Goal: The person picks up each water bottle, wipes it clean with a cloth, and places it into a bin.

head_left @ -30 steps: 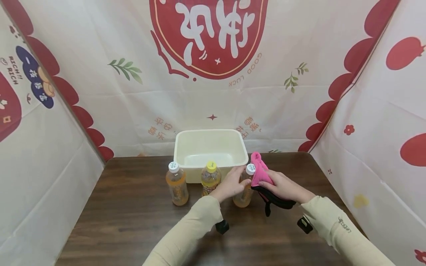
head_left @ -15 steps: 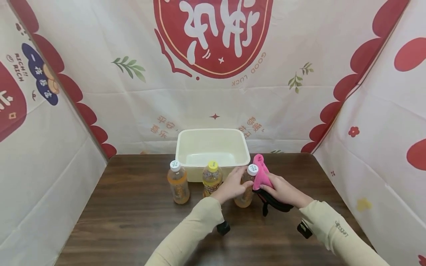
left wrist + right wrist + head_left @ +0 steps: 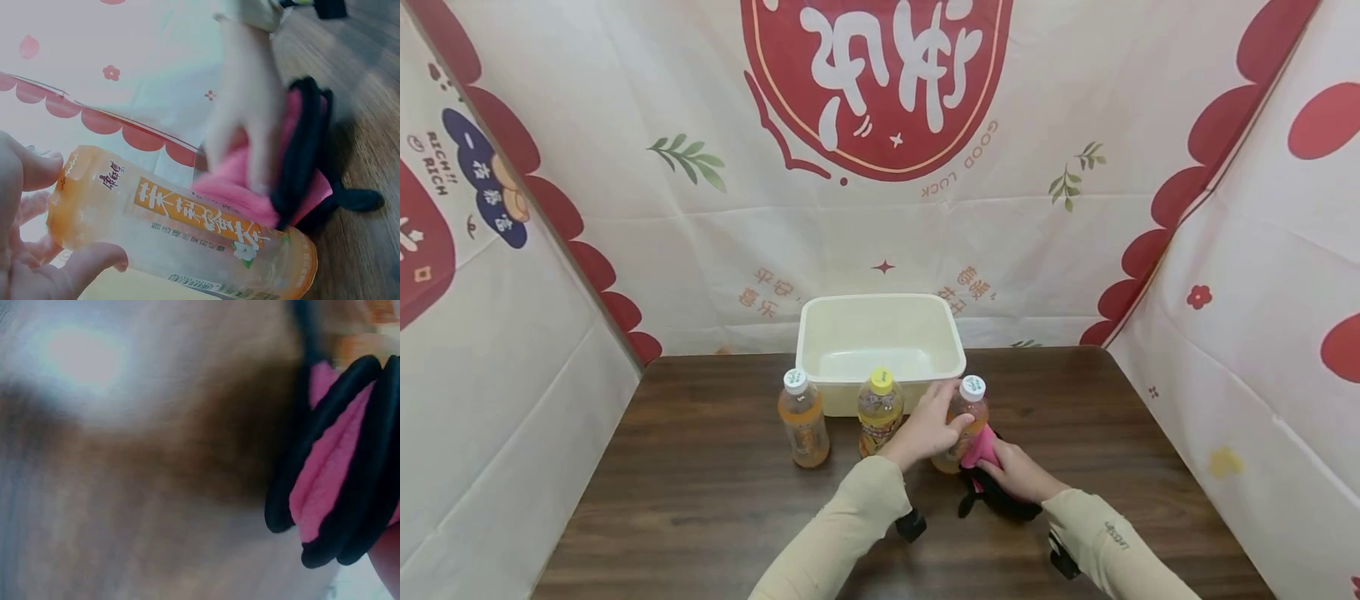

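A white-capped bottle (image 3: 973, 398) with an orange label and an amber drink stands upright on the table. My left hand (image 3: 925, 429) grips it near the top, thumb and fingers curled round its side in the left wrist view. A pink cloth with black edging (image 3: 981, 450) is bunched in my right hand (image 3: 1021, 473) and lies against the lower part of the bottle's right side. In the right wrist view the black-edged pink folds (image 3: 337, 462) show close up at the right. Blur hides some of the right fingers in the left wrist view.
Left of my hands stand a yellow-capped bottle (image 3: 880, 408) and another white-capped bottle (image 3: 803, 421). Behind them is a cream plastic bin (image 3: 808, 358). The brown wood table (image 3: 700, 500) is enclosed by printed white cloth walls (image 3: 700, 250).
My right hand has slid the pink cloth down the bottle, from near the cap toward its base, and slightly left. My left hand keeps its grip on the bottle.
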### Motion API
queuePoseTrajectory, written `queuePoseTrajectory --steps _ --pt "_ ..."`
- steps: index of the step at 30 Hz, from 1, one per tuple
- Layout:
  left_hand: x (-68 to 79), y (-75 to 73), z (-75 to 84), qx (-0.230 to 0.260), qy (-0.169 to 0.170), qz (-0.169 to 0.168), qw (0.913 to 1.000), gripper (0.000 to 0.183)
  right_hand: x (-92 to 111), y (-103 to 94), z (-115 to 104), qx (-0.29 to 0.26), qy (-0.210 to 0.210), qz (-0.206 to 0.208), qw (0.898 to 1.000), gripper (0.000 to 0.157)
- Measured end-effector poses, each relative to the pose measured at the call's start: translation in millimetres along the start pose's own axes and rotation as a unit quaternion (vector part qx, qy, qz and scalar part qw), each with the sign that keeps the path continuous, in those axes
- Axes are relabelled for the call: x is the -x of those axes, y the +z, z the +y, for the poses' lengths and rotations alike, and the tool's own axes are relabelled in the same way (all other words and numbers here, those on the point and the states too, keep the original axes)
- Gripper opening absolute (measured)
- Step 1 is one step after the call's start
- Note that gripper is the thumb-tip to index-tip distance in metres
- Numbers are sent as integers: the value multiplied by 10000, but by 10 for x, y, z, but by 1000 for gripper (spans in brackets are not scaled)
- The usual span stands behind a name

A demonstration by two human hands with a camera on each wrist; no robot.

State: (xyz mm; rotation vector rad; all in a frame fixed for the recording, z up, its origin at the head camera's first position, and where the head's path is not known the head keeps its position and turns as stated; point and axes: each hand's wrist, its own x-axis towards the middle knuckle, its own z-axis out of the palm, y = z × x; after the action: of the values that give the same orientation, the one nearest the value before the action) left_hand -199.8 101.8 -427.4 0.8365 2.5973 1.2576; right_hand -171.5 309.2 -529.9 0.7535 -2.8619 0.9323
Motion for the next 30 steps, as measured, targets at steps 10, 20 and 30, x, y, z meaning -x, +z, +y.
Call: queuePoseTrajectory --steps 10,20,30 --pt "19 -3 8 5 -86 -77 9999 50 37 127 109 235 -158 217 9994 9" --pt "-14 -35 1 -80 -124 -41 9999 52 -146 -609 -351 173 -257 578 9978 10" --pt "4 -30 0 -15 -90 -84 9999 52 -219 -747 -518 344 -526 649 9959 15"
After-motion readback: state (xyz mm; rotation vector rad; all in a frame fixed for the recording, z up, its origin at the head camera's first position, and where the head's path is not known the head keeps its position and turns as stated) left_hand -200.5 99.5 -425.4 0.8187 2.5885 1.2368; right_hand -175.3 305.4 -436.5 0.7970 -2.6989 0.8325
